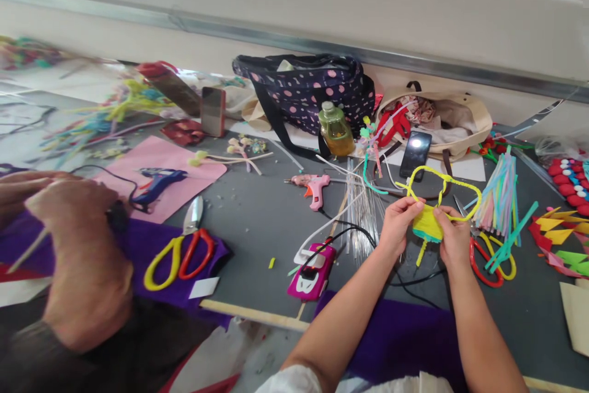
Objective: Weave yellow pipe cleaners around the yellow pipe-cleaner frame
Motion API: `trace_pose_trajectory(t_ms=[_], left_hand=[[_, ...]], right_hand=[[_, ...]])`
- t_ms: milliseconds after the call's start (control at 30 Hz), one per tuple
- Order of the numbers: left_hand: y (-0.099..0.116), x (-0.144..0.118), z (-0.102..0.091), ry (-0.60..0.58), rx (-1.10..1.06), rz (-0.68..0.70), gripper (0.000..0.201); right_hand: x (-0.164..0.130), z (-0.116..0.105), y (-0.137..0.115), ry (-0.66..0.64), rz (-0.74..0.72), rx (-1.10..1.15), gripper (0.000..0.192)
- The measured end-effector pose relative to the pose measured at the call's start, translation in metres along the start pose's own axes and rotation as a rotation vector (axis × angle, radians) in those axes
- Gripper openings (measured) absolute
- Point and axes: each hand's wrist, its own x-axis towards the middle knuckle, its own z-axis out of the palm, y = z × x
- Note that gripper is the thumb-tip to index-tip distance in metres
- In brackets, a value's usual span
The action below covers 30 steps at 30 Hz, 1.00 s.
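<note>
A yellow pipe-cleaner figure point(427, 223) is stretched between my two hands above the grey table. It has a flat body with a green lower edge, a short stem pointing down and two loops of bent pipe cleaner on top. My left hand point(398, 221) pinches the body's upper left corner. On the other side, my right hand point(454, 235) pinches its right edge. Scissors with red and yellow handles point(488, 266) lie just right of my right hand. Left of my left forearm is a bundle of thin wires point(363, 227).
A pink glue gun point(315, 187) and a magenta device point(313, 271) lie left of my arms. Behind stand an oil-coloured bottle point(337, 130), a phone point(415, 155) and bags. Pastel pipe cleaners point(499, 197) lie right. A co-worker's arm point(87, 258) is at left, near scissors point(181, 252).
</note>
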Motion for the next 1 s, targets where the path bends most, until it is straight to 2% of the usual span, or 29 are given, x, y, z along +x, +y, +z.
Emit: trace_pose_trajectory(t_ms=[167, 267, 700, 833, 1000], left_hand=[[-0.004, 0.0, 0.0, -0.018, -0.008, -0.02, 0.024], [-0.006, -0.002, 0.001, -0.03, 0.026, 0.018, 0.023], [-0.005, -0.012, 0.001, -0.058, 0.398, 0.42, 0.013], [-0.005, -0.014, 0.001, -0.067, 0.357, 0.426, 0.012], [-0.004, -0.014, 0.001, -0.025, 0.282, 0.343, 0.013]], right_hand=[[0.003, -0.001, -0.004, -0.003, 0.073, 0.075, 0.026], [0.003, -0.001, -0.005, 0.0, 0.11, 0.126, 0.027], [0.002, -0.001, -0.005, -0.027, 0.072, 0.118, 0.026], [0.002, -0.001, -0.005, -0.03, 0.076, 0.116, 0.027], [0.007, -0.006, -0.004, 0.004, 0.101, 0.135, 0.027]])
